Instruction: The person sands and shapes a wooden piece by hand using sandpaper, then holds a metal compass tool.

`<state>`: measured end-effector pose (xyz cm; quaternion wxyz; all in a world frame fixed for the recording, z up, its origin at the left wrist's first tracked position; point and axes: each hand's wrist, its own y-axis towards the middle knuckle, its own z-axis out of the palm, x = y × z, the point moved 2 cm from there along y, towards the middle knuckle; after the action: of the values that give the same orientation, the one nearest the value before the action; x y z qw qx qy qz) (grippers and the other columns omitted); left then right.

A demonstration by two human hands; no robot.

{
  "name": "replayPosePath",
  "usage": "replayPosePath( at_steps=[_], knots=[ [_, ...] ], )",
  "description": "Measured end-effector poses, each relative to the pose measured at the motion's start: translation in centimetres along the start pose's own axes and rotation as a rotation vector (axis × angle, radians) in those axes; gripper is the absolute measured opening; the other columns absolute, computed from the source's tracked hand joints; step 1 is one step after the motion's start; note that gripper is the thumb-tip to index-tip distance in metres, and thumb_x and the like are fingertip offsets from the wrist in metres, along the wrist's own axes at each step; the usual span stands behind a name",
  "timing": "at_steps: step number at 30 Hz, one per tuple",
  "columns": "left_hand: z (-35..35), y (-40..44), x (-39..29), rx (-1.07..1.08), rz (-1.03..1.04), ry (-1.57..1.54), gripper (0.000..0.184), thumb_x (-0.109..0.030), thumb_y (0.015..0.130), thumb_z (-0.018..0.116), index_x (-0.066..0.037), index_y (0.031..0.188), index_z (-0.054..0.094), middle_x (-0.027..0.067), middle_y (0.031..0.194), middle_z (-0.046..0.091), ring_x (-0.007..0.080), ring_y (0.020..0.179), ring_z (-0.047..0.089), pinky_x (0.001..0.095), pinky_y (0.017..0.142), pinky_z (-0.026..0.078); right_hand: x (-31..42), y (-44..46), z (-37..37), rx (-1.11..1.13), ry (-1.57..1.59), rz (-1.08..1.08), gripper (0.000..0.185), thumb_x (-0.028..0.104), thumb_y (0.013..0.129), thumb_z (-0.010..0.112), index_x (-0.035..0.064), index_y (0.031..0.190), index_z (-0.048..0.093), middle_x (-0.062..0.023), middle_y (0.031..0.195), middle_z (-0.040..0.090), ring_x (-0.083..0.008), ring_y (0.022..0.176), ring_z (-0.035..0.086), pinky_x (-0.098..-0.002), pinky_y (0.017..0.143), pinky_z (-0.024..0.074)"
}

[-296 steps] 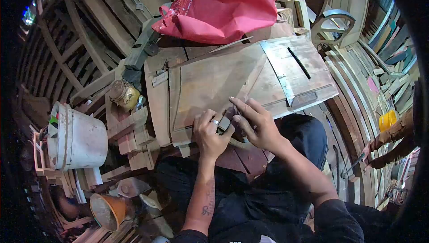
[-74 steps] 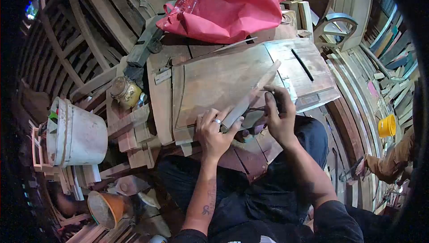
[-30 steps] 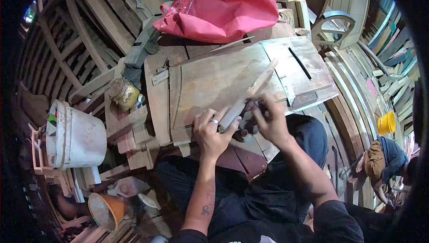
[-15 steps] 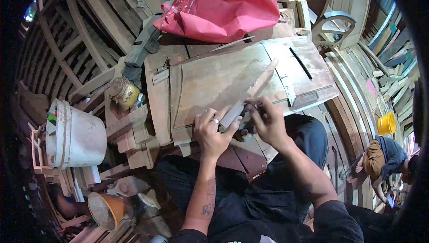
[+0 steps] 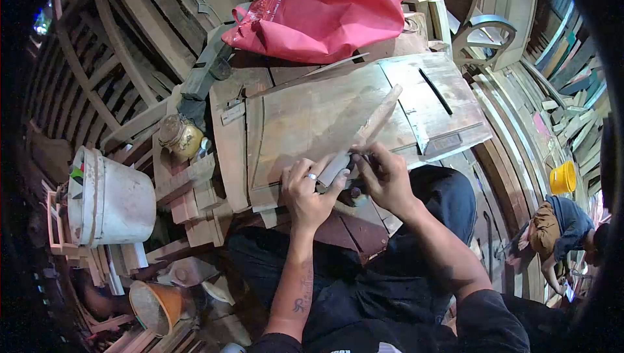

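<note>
My left hand, with a ring on one finger, is closed around the near end of a long pale wooden strip. The strip's near part looks grey and flat, and its tapered far end points up and right over a wooden panel. My right hand has its thumb and fingers pinched together at the strip's right edge. Something small and dark shows by those fingertips, too hidden to name. Just below the hands stands a small round container, partly covered.
A red bag lies behind the panel, and a dark thin bar rests on it. To the left are a yellowish jar, a white bucket and an orange bucket. A person crouches at right near a yellow container.
My right hand has shifted slightly up and left, its fingers closing in against the strip's edge. My left hand keeps its hold nearly unmoved.
</note>
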<state>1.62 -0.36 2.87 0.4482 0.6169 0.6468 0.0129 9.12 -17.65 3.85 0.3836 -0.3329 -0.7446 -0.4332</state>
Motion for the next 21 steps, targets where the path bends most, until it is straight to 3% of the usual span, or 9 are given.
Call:
replayPosePath(
  at_steps=[5, 7, 9, 11, 15, 17, 19, 21],
  knots=[
    [-0.2, 0.2, -0.3, -0.025, 0.019, 0.010, 0.037, -0.040, 0.088, 0.083, -0.011, 0.112, 0.082, 0.0047, 0.087, 0.067, 0.0276, 0.081, 0.064, 0.0419, 0.080, 0.045, -0.1, 1.1, -1.5, -0.028, -0.118, -0.039, 0.021, -0.001, 0.098, 0.069, 0.0001, 0.119, 0.070, -0.0202, 0.095, 0.077, -0.0270, 0.086, 0.079, -0.0372, 0.074, 0.0594],
    [-0.4, 0.2, -0.4, -0.017, 0.017, 0.010, 0.038, -0.036, 0.087, 0.085, -0.008, 0.112, 0.082, 0.0055, 0.086, 0.067, 0.0272, 0.080, 0.063, 0.0415, 0.080, 0.045, -0.7, 1.5, -1.8, -0.088, -0.004, 0.094, 0.019, 0.001, 0.099, 0.070, 0.0003, 0.118, 0.071, -0.0183, 0.096, 0.078, -0.0227, 0.084, 0.078, -0.0341, 0.074, 0.0593],
    [-0.2, 0.3, -0.4, -0.008, 0.021, 0.005, 0.039, -0.032, 0.085, 0.087, -0.006, 0.113, 0.082, 0.0063, 0.085, 0.066, 0.0268, 0.080, 0.061, 0.0410, 0.080, 0.046, -0.5, 1.2, -1.9, -0.071, -0.070, 0.097, 0.019, 0.001, 0.099, 0.070, -0.0006, 0.118, 0.071, -0.0179, 0.095, 0.078, -0.0224, 0.083, 0.078, -0.0326, 0.074, 0.0588],
    [-0.1, 0.1, -0.1, -0.003, 0.000, 0.010, 0.037, -0.040, 0.089, 0.082, -0.011, 0.111, 0.082, 0.0042, 0.087, 0.067, 0.0273, 0.082, 0.064, 0.0417, 0.080, 0.045, -0.1, 0.6, -1.1, -0.037, -0.028, 0.025, 0.020, 0.000, 0.099, 0.069, -0.0017, 0.119, 0.070, -0.0193, 0.093, 0.077, -0.0225, 0.084, 0.078, -0.0331, 0.073, 0.0578],
    [-0.1, 0.1, -0.2, -0.007, -0.006, 0.030, 0.037, -0.041, 0.089, 0.082, -0.011, 0.111, 0.082, 0.0042, 0.087, 0.067, 0.0273, 0.082, 0.064, 0.0414, 0.080, 0.045, 0.5, 0.3, -0.6, 0.104, -0.040, 0.018, 0.023, -0.004, 0.097, 0.067, -0.0014, 0.120, 0.069, -0.0197, 0.095, 0.077, -0.0291, 0.084, 0.079, -0.0358, 0.074, 0.0586],
    [-0.1, 0.1, -0.1, -0.030, 0.017, 0.006, 0.036, -0.040, 0.089, 0.082, -0.011, 0.111, 0.082, 0.0046, 0.087, 0.067, 0.0275, 0.082, 0.063, 0.0415, 0.079, 0.044, -0.2, 0.8, -1.0, 0.008, -0.049, -0.058, 0.019, 0.001, 0.102, 0.068, 0.0016, 0.120, 0.072, -0.0079, 0.077, 0.071, -0.0078, 0.065, 0.064, -0.0272, 0.057, 0.0474],
    [-0.2, 0.2, 0.0, -0.028, 0.016, 0.009, 0.036, -0.040, 0.089, 0.082, -0.011, 0.110, 0.082, 0.0048, 0.087, 0.067, 0.0277, 0.082, 0.063, 0.0417, 0.079, 0.044, -0.8, 1.3, -1.4, -0.092, 0.022, 0.043, 0.019, 0.002, 0.101, 0.069, 0.0013, 0.120, 0.072, -0.0069, 0.080, 0.071, -0.0074, 0.066, 0.063, -0.0270, 0.057, 0.0471],
    [-0.1, 0.2, -0.2, -0.020, 0.019, 0.002, 0.036, -0.040, 0.089, 0.082, -0.011, 0.110, 0.082, 0.0050, 0.086, 0.066, 0.0278, 0.081, 0.063, 0.0418, 0.079, 0.044, -0.6, 1.3, -1.9, -0.088, 0.003, 0.127, 0.023, -0.003, 0.096, 0.070, 0.0006, 0.119, 0.071, -0.0167, 0.095, 0.077, -0.0200, 0.078, 0.074, -0.0327, 0.070, 0.0577]
  ],
)
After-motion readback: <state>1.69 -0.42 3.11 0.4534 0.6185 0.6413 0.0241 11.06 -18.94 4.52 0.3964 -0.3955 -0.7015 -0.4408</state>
